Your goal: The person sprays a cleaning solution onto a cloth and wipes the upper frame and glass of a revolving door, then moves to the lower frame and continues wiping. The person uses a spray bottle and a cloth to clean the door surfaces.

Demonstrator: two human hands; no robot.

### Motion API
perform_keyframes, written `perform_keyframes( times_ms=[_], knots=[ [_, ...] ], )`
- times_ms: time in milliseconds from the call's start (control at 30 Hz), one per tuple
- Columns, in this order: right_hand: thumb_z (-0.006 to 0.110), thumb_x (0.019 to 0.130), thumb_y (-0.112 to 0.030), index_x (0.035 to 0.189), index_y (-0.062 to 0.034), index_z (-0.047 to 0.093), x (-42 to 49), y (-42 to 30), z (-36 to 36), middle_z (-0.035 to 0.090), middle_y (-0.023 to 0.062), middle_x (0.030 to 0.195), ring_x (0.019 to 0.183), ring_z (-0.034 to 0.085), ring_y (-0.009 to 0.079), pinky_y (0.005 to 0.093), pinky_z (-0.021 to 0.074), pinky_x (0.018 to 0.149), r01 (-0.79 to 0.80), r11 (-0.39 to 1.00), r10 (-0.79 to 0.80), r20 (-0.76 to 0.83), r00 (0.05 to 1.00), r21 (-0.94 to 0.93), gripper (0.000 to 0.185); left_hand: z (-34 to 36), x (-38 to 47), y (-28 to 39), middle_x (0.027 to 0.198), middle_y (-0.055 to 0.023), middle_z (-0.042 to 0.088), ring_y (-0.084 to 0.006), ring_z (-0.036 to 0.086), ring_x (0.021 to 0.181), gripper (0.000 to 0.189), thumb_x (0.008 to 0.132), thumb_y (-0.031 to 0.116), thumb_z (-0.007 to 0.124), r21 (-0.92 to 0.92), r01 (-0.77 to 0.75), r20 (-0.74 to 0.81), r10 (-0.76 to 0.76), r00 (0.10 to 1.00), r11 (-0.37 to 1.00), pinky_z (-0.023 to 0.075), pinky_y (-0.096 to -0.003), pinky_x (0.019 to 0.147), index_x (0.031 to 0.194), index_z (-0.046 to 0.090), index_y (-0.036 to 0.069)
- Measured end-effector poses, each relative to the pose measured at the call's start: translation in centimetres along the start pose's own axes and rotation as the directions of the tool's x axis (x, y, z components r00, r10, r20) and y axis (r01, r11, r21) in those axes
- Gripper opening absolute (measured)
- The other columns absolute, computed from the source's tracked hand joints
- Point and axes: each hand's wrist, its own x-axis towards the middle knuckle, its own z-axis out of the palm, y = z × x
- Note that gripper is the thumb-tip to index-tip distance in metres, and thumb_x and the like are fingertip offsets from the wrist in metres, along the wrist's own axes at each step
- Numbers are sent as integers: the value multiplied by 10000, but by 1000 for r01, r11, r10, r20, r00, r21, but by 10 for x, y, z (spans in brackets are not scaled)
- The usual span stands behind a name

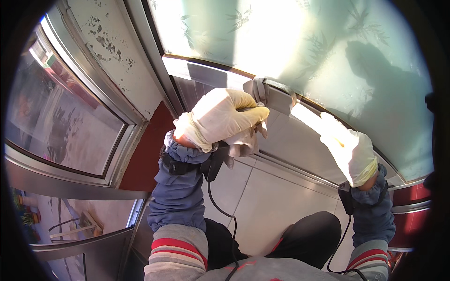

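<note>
My left hand [223,117], in a cream rubber glove, is closed on a crumpled greyish-pink cloth [244,142] that hangs below the fingers. Just beyond it, a curved metal door handle [281,86] has a grey strip of cloth [260,89] wrapped round its left end. My right hand [348,151], gloved alike and brightly sunlit, lies at the metal rail of the door, right of the handle; whether it holds anything cannot be told. Above the rail spans a frosted glass panel [274,38] with leaf patterns.
A metal-framed window [70,116] stands at left beside a wall [105,45] with peeling paint. Floor tiles [267,200] lie below the hands. Black cables [233,224] run from the devices strapped to both wrists. Dark-trousered knees are close to the door.
</note>
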Motion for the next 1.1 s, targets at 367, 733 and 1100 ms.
perform_keyframes(
  times_ms=[367,733,1100],
  knots=[
    [519,942,-279,1045,-58,594,153,-85,71,665,151,773,677,654,315,386,526,620,104,986,-112,55,992,133,256,-59,-26,-19,598,-54,604,-181,603,417,302,907,293,626,-21,223,-444,-209,871,975,453,-268,410,846,668,0],
    [467,969,-288,1207,0,498,137,-82,62,678,101,766,688,684,260,407,527,550,-96,991,55,372,927,93,375,-26,-13,0,682,19,592,-42,475,618,244,920,190,641,-49,172,-447,-176,877,984,396,-211,540,890,693,-47],
    [669,849,-315,1218,-112,627,-59,19,15,629,82,704,572,622,227,341,483,483,-186,982,182,-91,979,-35,423,84,-2,54,603,-45,603,-77,564,520,115,823,57,734,-79,-425,91,431,898,902,435,-227,467,870,677,-32]
  ],
)
